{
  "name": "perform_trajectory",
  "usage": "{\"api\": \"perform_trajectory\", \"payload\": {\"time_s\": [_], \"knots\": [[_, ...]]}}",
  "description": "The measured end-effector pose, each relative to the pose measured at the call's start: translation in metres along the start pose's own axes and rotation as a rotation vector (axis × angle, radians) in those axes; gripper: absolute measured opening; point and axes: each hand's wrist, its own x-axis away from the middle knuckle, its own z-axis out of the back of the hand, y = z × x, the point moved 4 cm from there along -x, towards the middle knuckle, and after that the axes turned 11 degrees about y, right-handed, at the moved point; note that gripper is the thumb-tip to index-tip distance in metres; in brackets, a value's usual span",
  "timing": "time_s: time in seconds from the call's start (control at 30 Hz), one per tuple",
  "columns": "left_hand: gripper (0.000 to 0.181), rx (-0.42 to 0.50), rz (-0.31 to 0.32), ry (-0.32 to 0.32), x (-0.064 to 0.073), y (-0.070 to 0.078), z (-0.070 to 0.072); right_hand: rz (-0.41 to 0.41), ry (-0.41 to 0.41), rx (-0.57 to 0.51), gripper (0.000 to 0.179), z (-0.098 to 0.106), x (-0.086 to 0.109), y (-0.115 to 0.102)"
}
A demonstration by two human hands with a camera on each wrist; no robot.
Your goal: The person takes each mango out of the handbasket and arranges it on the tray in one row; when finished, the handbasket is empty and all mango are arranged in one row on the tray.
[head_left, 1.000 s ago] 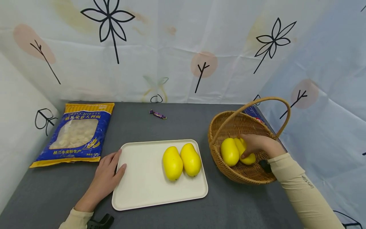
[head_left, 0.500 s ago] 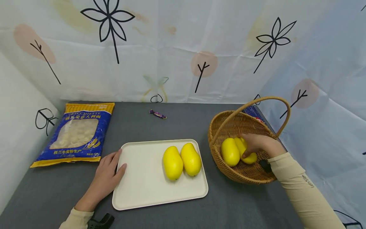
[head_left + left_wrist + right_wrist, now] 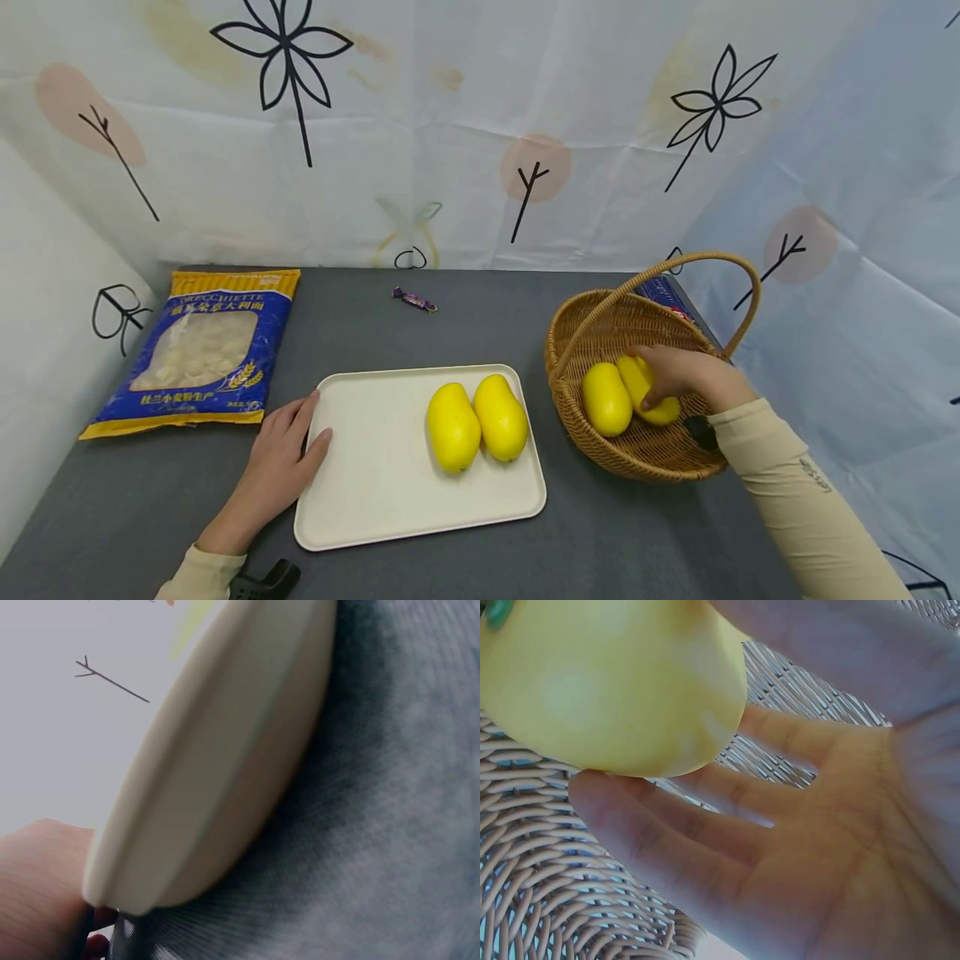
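My left hand [image 3: 283,450] holds the left edge of a cream tray [image 3: 375,467], thumb over the rim and fingers along its outside. In the left wrist view the tray's side [image 3: 217,750] looms close beside the hand. Two yellow mangoes [image 3: 453,427] lie side by side at the tray's right end. My right hand [image 3: 686,379] reaches into a wicker basket [image 3: 558,408] and grips a yellow mango [image 3: 636,379], partly hidden by the hand. Thumb and fingers curve round that mango in the right wrist view. Another mango [image 3: 607,399] lies just left of it in the basket.
A blue and yellow pasta bag [image 3: 198,350] lies at the left back. A purple wrapped candy [image 3: 414,300] sits behind the tray. The basket's tall handle [image 3: 712,258] arches over its opening, and a blue package [image 3: 663,293] shows behind it.
My right hand has shifted slightly right with its mango, and a small gap now shows between the two mangoes in the basket. My left hand and the tray stay put.
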Motion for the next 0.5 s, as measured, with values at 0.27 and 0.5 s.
{"api": "perform_trajectory", "payload": {"time_s": [0.27, 0.5], "knots": [[0.065, 0.000, 0.001, -0.001, 0.000, 0.001, 0.000, -0.021, 0.014, 0.011, 0.088, 0.004, 0.004, 0.002], [0.065, 0.001, 0.002, 0.003, 0.000, 0.000, 0.000, -0.022, 0.043, 0.042, 0.088, 0.013, 0.013, -0.002]]}}
